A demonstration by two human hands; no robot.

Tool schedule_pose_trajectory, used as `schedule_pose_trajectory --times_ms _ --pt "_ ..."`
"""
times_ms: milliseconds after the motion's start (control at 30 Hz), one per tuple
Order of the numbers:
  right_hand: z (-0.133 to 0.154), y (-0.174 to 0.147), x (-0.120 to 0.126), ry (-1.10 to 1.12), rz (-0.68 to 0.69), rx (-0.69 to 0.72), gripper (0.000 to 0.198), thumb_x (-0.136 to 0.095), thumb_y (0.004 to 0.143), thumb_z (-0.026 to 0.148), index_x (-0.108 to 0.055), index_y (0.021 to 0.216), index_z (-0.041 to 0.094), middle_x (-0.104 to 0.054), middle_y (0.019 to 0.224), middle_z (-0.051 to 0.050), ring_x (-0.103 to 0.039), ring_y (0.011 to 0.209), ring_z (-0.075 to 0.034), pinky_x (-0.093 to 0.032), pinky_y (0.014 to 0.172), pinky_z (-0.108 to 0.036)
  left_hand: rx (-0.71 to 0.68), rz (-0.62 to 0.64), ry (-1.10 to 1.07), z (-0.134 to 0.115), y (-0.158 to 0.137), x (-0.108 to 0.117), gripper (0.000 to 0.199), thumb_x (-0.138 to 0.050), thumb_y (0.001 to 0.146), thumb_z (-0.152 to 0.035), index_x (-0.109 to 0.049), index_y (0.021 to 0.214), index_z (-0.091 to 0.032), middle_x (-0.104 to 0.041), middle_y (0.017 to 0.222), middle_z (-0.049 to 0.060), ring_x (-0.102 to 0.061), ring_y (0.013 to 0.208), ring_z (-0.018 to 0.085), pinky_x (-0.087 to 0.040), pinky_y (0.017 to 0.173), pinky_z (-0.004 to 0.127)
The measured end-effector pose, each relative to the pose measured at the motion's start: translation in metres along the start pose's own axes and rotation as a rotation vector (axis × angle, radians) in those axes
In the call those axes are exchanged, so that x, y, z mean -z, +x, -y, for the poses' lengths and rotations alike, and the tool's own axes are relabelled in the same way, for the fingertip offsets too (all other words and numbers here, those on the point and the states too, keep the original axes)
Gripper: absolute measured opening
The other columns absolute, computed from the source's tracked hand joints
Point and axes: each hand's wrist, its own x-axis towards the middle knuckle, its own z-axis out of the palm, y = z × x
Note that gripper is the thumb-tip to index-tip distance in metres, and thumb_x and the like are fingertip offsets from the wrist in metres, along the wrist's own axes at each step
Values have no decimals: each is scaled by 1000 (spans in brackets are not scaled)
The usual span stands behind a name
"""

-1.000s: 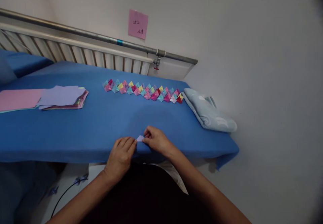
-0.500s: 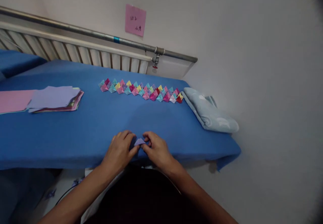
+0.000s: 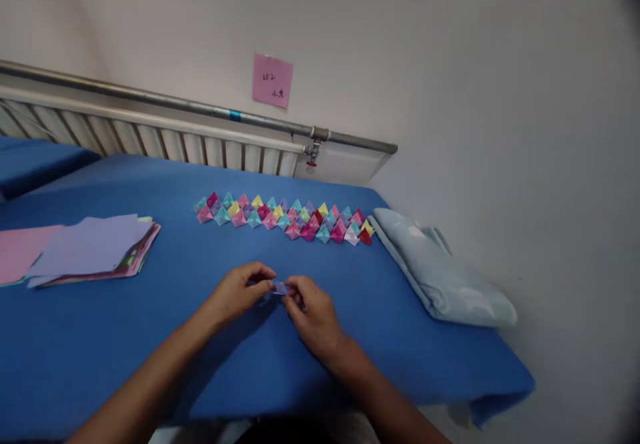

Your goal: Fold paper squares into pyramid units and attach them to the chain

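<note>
Between my two hands is a small folded piece of purple paper [image 3: 280, 289], pinched at both sides above the blue cloth. My left hand [image 3: 243, 289] grips its left edge between thumb and fingers. On the other side, my right hand [image 3: 313, 307] pinches the right edge, with its fingers curled. Beyond the hands lie rows of small folded paper pieces [image 3: 285, 217] in pink, teal, yellow, purple, red and white, set close together. Fingertips partly cover the purple piece, so its full shape is hidden.
To the left, a stack of coloured paper sheets [image 3: 93, 247] has a purple one on top. A folded pale blue blanket [image 3: 440, 271] lies at right. Blue cloth [image 3: 190, 357] covers the table. A radiator [image 3: 175, 144], pipe and pink note [image 3: 273, 81] are behind.
The view has tilted downward, so the table shows more. My hands have moved forward over the cloth with the purple paper, which now appears narrower and at a different angle.
</note>
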Motion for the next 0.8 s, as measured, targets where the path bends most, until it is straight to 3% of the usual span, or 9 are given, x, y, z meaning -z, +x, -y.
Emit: schedule_pose_trajectory --times_ms 133,333,500,633,800 --pt "-21 42 0 -87 23 130 21 -51 83 10 -58 100 21 -63 87 -3 -58 78 -16 -45 72 -26 5 54 3 3 47 8 19 -61 67 -33 -69 72 -16 -67 66 1 -58 64 15 -44 62 26" --pt "-52 92 -18 -99 81 183 21 -50 83 9 -58 99 21 -63 88 -4 -58 81 -18 -45 77 -29 6 -25 28 30 90 13 17 -61 65 -31 -67 72 -17 -66 69 0 -59 68 16 -46 68 28" --pt "-63 102 -29 -62 145 141 28 -48 80 6 -58 102 20 -63 89 -5 -58 84 -19 -46 78 -31 52 -68 -50 47 94 13 23 -60 69 -33 -66 84 -17 -64 74 0 -59 64 14 -49 64 28" --pt "-64 102 -26 50 95 67 35 -47 74 3 -57 104 20 -63 91 -5 -59 84 -18 -46 78 -28 -26 -81 -27 51 91 14 17 -62 72 -29 -68 83 -18 -64 87 3 -62 77 16 -51 70 29" --pt "-60 106 -20 158 106 15 25 -52 74 6 -60 92 21 -62 88 -3 -59 81 -16 -46 76 -26 -99 -64 86 50 88 15 14 -58 78 -25 -69 85 -20 -63 96 5 -62 89 17 -51 75 29"
